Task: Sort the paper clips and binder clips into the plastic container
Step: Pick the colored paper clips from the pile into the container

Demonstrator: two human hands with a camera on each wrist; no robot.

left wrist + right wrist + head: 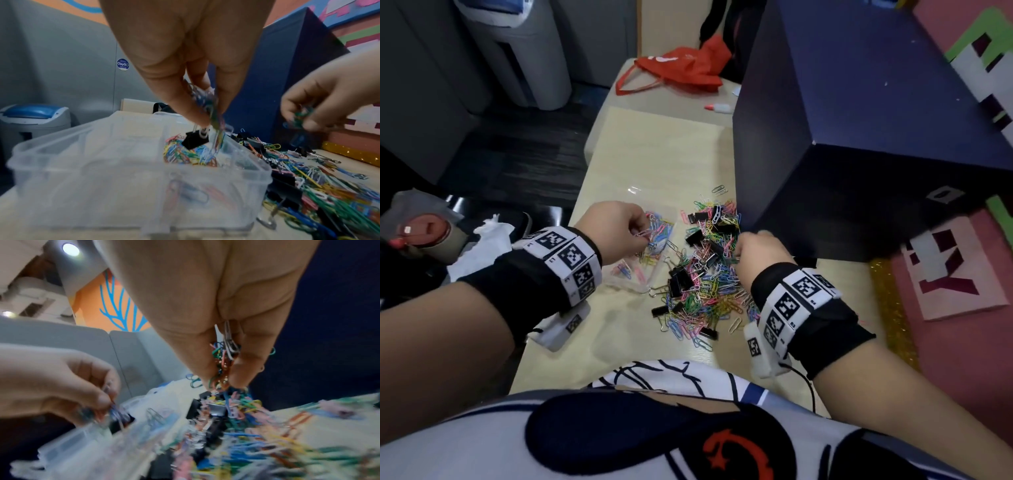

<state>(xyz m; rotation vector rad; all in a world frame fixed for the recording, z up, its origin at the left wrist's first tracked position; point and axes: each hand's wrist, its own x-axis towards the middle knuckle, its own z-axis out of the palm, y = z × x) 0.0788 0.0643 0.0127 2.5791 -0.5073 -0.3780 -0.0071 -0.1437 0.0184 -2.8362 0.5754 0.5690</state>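
Note:
A clear plastic container [635, 286] stands left of a mixed pile of coloured paper clips and black binder clips [709, 274] on the pale table. My left hand [642, 234] hovers over the container's far compartment. It pinches a bunch of paper clips [211, 112] from which a black binder clip [195, 141] hangs. That compartment holds several coloured paper clips [189, 155]. My right hand [738, 255] is at the pile's right edge and pinches a tangle of coloured paper clips [221, 368] just above the pile [257, 426].
A large dark blue box [859, 137] stands close on the right of the pile. A red bag [681, 68] and a glue bottle [719, 108] lie at the far end. Crumpled tissue [486, 240] sits beyond the table's left edge. A gold glitter strip [890, 308] borders the right.

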